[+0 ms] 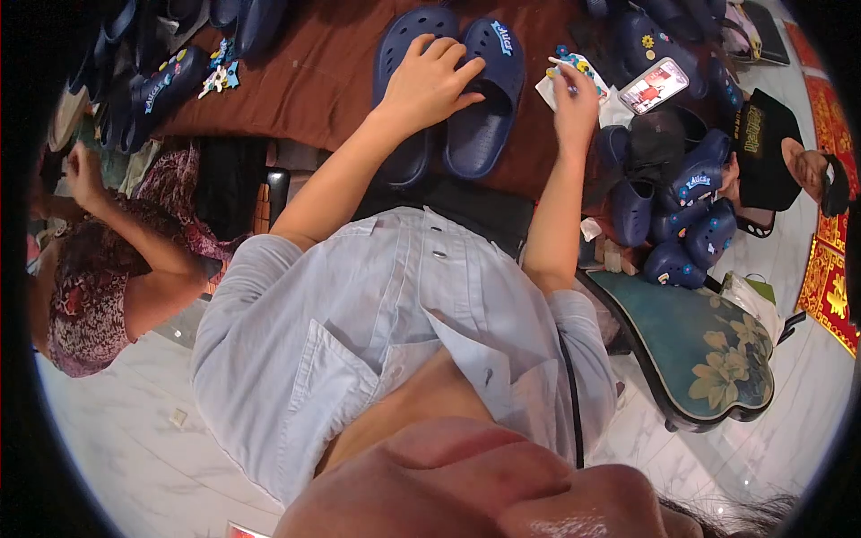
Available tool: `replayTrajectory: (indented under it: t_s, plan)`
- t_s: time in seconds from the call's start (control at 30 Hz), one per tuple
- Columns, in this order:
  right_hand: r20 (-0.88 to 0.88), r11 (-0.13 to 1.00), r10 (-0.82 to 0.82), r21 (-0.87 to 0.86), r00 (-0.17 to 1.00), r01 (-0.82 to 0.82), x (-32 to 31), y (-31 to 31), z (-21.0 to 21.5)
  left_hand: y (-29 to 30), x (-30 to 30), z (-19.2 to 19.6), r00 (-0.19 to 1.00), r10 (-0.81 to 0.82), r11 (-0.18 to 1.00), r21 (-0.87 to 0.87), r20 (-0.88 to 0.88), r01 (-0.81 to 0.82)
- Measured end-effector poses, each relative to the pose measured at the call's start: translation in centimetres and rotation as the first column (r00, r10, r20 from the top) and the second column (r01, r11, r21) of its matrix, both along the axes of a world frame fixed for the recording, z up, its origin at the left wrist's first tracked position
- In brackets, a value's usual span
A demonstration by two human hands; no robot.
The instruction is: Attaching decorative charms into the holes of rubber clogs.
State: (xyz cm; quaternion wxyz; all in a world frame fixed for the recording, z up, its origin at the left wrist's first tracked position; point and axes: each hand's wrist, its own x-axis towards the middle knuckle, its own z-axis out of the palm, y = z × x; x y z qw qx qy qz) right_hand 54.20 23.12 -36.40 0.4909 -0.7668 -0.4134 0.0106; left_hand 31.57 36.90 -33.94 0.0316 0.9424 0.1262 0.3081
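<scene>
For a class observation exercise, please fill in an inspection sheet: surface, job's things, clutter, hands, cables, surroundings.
Surface: brown cloth, partly covered.
Job's things: pair of navy clogs, the right one bearing a light-blue charm; colourful trinkets to their right.
Clutter: more navy clogs on both sides; lit phone.
Hands: left hand spread over the pair; right hand at the trinkets, grip unclear.
Cables: dark cord along the shirt.
Surroundings: floral-patterned chair, pale floor, person at left, another at right.

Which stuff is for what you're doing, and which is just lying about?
In use:
- blue clogs, left hand over them
- little charms, at the right hand

Just about:
- lit phone
- flowered seat
- floor scrap
</scene>
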Motion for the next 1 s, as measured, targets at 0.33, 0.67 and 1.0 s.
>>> replayTrajectory:
  t_s: [0.33,0.67,1.0]
  plan:
    - [0.183,0.980,0.184,-0.105,0.966,-0.167,0.4,7.0,-2.6,-0.3,0.3,-1.1,1.000,0.030,0.993,0.112,0.003,-0.030]
    - [0.227,0.974,0.192,-0.165,0.955,-0.156,-1.3,7.4,-1.1,0.2,0.2,-0.8,0.998,0.014,0.990,0.140,0.065,-0.023]
    - [0.276,0.984,0.159,-0.118,0.948,-0.131,-0.6,8.1,-1.7,-0.1,0.2,-0.6,0.998,0.012,0.992,0.127,0.061,-0.019]
